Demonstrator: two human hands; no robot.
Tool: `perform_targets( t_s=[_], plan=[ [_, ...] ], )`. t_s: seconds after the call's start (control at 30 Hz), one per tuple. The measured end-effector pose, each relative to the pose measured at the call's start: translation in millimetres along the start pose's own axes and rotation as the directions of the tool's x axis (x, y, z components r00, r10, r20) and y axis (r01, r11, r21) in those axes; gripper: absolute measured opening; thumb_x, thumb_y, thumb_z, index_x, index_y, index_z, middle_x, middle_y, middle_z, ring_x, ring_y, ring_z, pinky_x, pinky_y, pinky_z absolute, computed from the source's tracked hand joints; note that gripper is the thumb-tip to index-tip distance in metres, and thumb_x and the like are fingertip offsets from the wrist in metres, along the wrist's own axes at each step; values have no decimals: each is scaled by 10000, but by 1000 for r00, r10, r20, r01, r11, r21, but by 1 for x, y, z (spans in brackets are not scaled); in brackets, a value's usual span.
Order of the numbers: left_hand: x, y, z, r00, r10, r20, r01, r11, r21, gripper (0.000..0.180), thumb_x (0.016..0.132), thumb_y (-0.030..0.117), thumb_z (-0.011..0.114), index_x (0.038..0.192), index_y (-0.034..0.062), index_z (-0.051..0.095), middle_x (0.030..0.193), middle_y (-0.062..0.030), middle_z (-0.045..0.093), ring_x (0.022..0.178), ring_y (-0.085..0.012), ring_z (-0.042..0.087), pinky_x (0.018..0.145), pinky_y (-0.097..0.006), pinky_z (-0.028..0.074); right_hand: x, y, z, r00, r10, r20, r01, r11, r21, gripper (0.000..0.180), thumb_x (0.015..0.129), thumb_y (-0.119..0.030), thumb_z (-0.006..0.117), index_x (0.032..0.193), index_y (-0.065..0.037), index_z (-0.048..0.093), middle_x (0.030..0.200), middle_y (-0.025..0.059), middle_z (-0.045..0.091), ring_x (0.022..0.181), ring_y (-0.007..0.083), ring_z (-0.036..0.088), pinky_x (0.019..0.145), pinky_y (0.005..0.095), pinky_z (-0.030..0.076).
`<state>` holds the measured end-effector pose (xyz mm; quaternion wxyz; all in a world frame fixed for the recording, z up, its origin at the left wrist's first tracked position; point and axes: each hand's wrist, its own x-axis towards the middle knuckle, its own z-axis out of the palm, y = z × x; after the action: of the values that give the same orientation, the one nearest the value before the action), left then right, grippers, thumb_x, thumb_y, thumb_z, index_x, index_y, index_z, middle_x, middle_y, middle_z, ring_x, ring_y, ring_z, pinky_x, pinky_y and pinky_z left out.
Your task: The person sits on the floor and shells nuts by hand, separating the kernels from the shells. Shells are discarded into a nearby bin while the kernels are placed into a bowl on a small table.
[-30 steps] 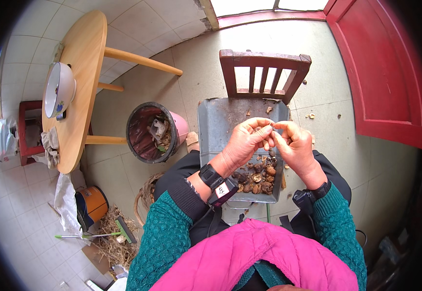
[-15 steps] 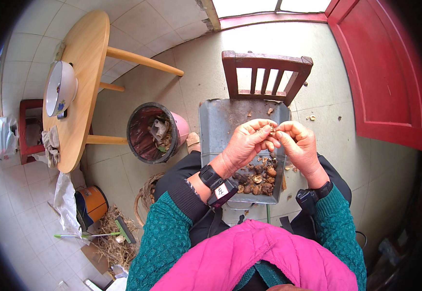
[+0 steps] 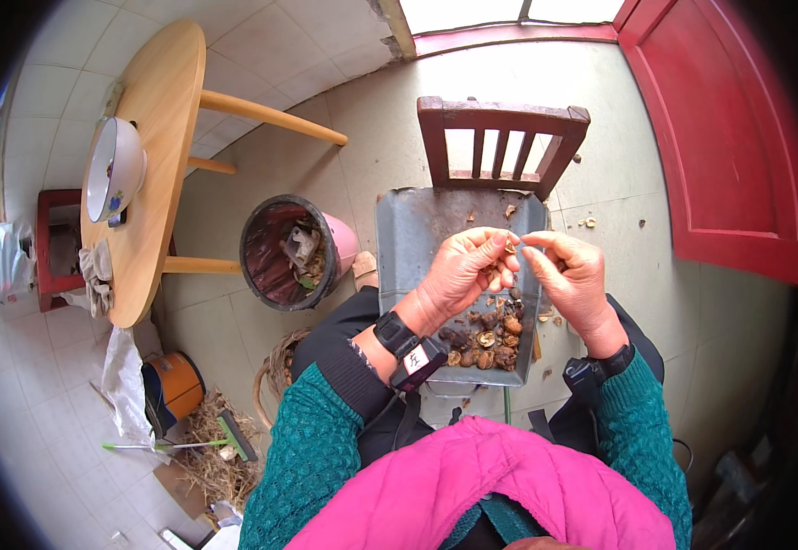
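A small brown nut shell fragment (image 3: 510, 247) is pinched between the fingertips of the left hand (image 3: 462, 272) and the right hand (image 3: 571, 276), which are brought together above a grey, dented metal tray (image 3: 408, 240). The piece is too small for its long axis or the way it points to be told. The left thumb and forefinger are closed on it from the left, the remaining fingers curled loosely beneath; the right forefinger and thumb are closed on it from the right, with the other fingers bent under.

Below the fingers, at the near end of the tray, a heap of rough brown walnut shells and halves (image 3: 488, 336) is seen, wrinkled and matt. Beyond the fingertips, a worn red-brown wooden chair with slatted back (image 3: 500, 139) is seen, with the tray resting on its seat. To the left of the left hand, a round pink bucket with a dark, stained inside (image 3: 293, 251) is set on the pale floor, scraps lying in it. Farther left, a round pale wooden table (image 3: 161, 137) carries a white enamel bowl (image 3: 111, 168). A black wrist device is worn on each forearm, above knitted teal sleeves.
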<state>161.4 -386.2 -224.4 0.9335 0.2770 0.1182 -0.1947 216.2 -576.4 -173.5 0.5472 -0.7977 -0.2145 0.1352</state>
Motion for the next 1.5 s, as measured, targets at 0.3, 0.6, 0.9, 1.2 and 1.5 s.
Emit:
perform_targets(
  t_s=[0.3,0.6,0.9,1.2,1.5],
  plan=[
    [0,-5,1,1000,2,14,-4,996,84,294,999,248,619,1145,-6,647,898,-92,696,712,-151,663,558,-218,508,0,-2,3,995,-90,49,94,993,-76,198,871,-24,722,1065,-1,689,770,59,668,593,72,598,535,231,471],
    [1,-6,0,1000,31,-2,-30,988,153,247,982,208,645,1099,-8,662,877,-101,694,720,-161,671,565,-228,524,0,-1,6,938,-345,26,343,916,-208,231,840,31,701,1069,2,680,806,127,675,637,222,667,571,304,524],
    [0,-8,-4,1000,6,19,-9,990,139,229,966,219,664,1052,7,666,844,-94,687,676,-164,666,508,-227,492,1,-7,6,919,-394,34,392,897,-205,184,827,50,697,1006,8,680,759,121,660,647,262,672,579,333,525],
    [-2,-11,4,999,-40,11,39,998,39,275,1003,265,613,1019,-6,659,825,-90,676,642,-121,631,506,-197,471,1,-4,1,977,-194,83,197,980,-28,114,839,28,682,947,-6,677,742,67,668,599,126,646,555,264,500],
    [-4,-7,8,998,-66,9,66,998,9,324,1012,306,593,1060,-10,643,836,-91,674,640,-120,626,496,-192,460,2,2,-2,989,-1,145,-29,978,208,85,845,2,682,930,0,677,669,11,642,582,25,556,528,207,435]
  ],
)
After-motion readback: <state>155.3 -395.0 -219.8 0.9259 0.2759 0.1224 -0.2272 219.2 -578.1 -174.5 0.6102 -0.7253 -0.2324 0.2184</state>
